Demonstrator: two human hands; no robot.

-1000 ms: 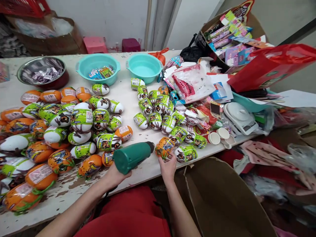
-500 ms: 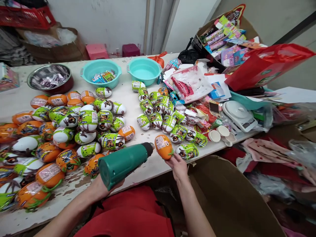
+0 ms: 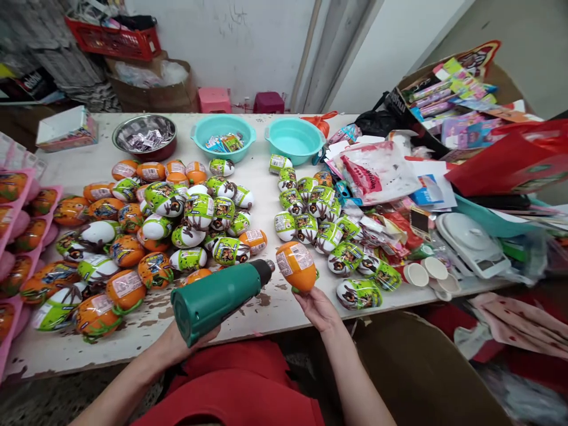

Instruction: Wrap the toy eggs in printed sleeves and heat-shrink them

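My left hand (image 3: 189, 340) is closed round the handle of a green heat gun (image 3: 219, 296), most of the grip hidden below its body. The gun's dark nozzle points right, close to an orange toy egg (image 3: 296, 266) with a pale printed label. That egg is held up by my right hand (image 3: 317, 307), its fingers closed on the lower end. Left of the gun lies a pile of green-and-white eggs (image 3: 199, 211) and orange eggs (image 3: 126, 287). Beyond my right hand sits a group of green-and-white eggs (image 3: 348, 255), with one wrapped egg (image 3: 358, 294) near the table edge.
Along the back stand a metal bowl (image 3: 168, 139) of small packets, a turquoise basin (image 3: 199, 142) with sachets and another turquoise basin (image 3: 295, 148). Pink trays (image 3: 51, 207) hold eggs at far left. Paper cups (image 3: 417, 274), a white scale (image 3: 473, 236) and plastic bags (image 3: 373, 171) crowd the right.
The view has swung left, bringing the pink trays into sight. The orange egg has turned in my right hand, its label now tilted differently. The heat gun stays aimed at it.
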